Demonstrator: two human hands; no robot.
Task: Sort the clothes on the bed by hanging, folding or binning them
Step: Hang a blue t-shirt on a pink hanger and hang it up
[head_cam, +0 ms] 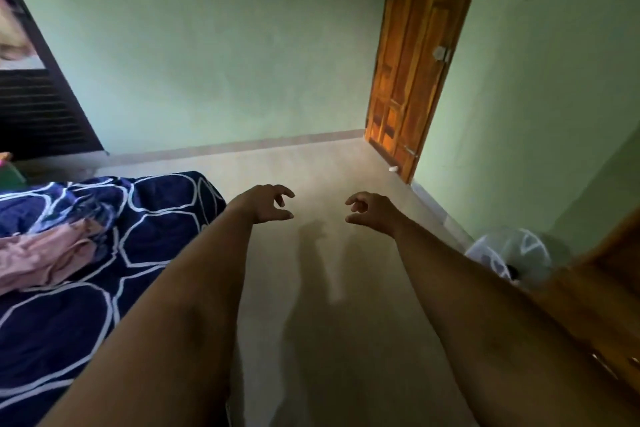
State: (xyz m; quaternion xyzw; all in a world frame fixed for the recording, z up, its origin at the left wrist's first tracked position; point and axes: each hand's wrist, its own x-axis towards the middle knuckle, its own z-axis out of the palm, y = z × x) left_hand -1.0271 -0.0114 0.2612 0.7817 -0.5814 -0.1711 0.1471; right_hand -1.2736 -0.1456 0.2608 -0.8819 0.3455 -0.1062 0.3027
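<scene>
Left grip and right grip hover wide, fingers loosely curled, holding nothing. A crumpled pink cloth garment, partly cut off, lies on the navy white-patterned bed.

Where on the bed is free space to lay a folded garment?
Free: the bedcover between the pink garment and the left forearm, and its far corner toward the wall. Crowded: the left edge, where the pink garment lies bunched.

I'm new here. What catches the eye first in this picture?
Two bare arms stretch forward over the floor, the left hand and right hand empty, fingers loosely curled. At the left, a pink garment lies crumpled on the bed with its navy patterned cover. A wooden door stands at far right.
</scene>
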